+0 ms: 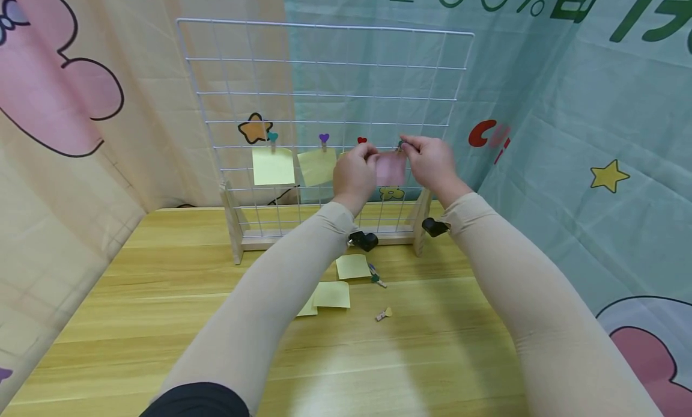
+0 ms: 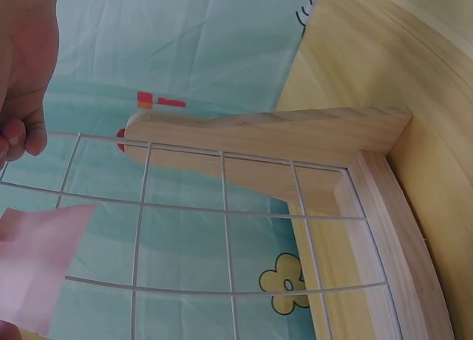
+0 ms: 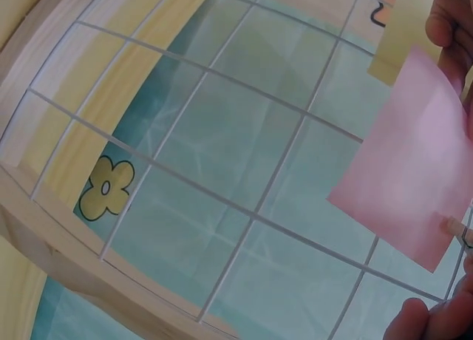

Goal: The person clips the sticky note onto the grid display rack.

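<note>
A person's left hand [image 1: 354, 175] pinches the pink note [image 1: 391, 169] near its ten o'clock corner, apparently steadying it against the wire rack [image 1: 232, 231], while the right hand [image 1: 434, 163], fingertips clamped on a clip [image 3: 460, 230], works at one o'clock. Yellow notes [image 1: 273, 166] hang toward nine; the left forearm [image 1: 281, 273] partly hides loose notes [image 1: 332, 295] at seven.

Green "100%" [image 1: 489, 9] on the teal curtain [image 1: 540, 74], large green characters [image 1: 566, 9] beside it, seemingly Chinese, cut off
</note>
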{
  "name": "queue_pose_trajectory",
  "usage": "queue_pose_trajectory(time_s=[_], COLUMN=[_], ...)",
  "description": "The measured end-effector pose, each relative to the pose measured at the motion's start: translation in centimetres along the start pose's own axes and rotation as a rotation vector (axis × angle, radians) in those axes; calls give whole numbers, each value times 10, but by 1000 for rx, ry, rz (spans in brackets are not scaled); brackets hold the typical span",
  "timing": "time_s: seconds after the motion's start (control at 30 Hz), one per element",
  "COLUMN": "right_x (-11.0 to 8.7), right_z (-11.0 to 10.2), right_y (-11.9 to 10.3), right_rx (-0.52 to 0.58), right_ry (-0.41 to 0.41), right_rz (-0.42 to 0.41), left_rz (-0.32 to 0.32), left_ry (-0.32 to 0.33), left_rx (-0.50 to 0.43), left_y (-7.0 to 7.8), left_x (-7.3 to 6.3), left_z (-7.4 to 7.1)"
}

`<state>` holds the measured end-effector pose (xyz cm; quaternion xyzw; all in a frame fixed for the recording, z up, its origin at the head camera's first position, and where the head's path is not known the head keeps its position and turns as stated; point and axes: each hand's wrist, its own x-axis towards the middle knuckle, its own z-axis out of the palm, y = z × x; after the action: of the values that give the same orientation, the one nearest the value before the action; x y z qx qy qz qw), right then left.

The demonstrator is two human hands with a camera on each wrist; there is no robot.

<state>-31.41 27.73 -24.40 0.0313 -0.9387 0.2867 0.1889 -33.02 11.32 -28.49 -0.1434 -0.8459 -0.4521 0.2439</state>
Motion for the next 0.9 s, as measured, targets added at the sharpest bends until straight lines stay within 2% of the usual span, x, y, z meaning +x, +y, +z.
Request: queue_pose_trajectory(time_s=[0.37,0.73,0.9], right_x=[-2,0,0], right_z=[4,0,3], right_y=[4,2,4], right_rx=[71,-46,-64], right_ry=[-20,-52,-28], right_rz=[-2,0,1], left_rz=[5,-3,-3], left_ry=[3,5,7], left_rx=[-1,-15,-20], left_y=[1,-1,-1], left_x=[-1,-1,-1], left_z=[0,1,1])
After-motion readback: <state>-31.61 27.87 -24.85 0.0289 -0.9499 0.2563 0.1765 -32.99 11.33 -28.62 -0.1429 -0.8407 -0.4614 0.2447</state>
